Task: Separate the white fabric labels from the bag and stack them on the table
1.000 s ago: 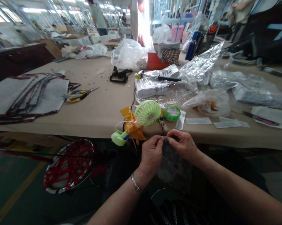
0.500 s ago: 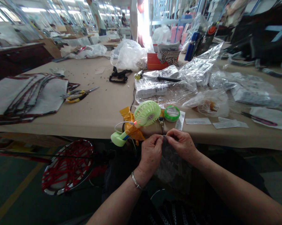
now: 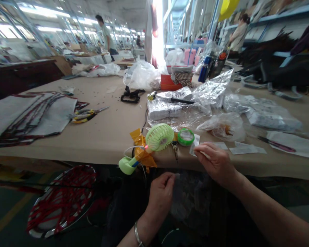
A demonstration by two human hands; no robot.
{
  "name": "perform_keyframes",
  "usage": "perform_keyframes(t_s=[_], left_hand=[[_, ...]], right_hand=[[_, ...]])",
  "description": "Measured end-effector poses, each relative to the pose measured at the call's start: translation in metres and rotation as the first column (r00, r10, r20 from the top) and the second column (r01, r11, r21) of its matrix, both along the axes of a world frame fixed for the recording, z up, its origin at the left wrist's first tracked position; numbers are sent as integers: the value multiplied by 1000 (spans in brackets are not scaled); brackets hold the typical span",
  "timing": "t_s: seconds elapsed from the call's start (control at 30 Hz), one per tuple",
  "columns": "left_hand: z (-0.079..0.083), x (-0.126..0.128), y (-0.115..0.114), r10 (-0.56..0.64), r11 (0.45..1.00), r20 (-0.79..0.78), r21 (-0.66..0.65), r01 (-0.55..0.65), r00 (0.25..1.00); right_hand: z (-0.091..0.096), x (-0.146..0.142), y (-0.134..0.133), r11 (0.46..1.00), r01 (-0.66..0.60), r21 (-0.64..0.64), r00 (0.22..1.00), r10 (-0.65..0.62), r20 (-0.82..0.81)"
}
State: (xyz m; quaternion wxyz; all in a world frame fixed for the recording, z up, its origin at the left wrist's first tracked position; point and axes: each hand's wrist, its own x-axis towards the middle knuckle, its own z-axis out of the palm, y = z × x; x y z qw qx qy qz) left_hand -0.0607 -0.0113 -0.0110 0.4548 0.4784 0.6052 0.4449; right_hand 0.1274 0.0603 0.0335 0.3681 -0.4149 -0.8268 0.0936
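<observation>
My left hand [image 3: 161,193] is closed in a pinch below the table edge. A small pale bit shows at its fingertips, too small to name. Over the table's front edge, my right hand [image 3: 217,164] has thumb and fingers pressed together beside a small pale sheet [image 3: 194,150]; anything in that pinch is hidden. Between the hands and the fan lies a thin tool with a metal tip [image 3: 175,151], pointing over the edge. A round green tub with white contents [image 3: 186,137] sits beside it. Under my hands hangs a clear plastic bag [image 3: 189,202].
A light-green fan [image 3: 159,137] is taped at the table edge. Yellow-handled pliers [image 3: 84,116] lie left by stacked pale fabric pieces [image 3: 51,113]. Plastic-wrapped packs [image 3: 169,106] and a small hammer [image 3: 169,98] lie behind. A red-strapped round frame [image 3: 64,199] stands lower left.
My hands have parted. The right hand has moved up and right from the tool tip to the pale sheet; the left has dropped lower. The view has tilted up a little.
</observation>
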Motion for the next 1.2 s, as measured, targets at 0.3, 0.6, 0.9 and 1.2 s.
perform_keyframes(t_s=[0.3,0.6,0.9,1.2], left_hand=[[-21,-5,-3,1,998,-92,-67,-7,996],[-32,10,-6,-76,993,-88,-96,67,993],[-11,46,4,-43,946,403,-276,167,914],[15,83,26,117,943,858,-253,214,501]], right_hand=[[1,5,44,980,28,199,949,-89,303],[-28,29,7,982,8,189,959,-61,276],[-42,34,3,947,-107,302,990,73,124],[-37,43,-43,927,-233,296,972,209,112]])
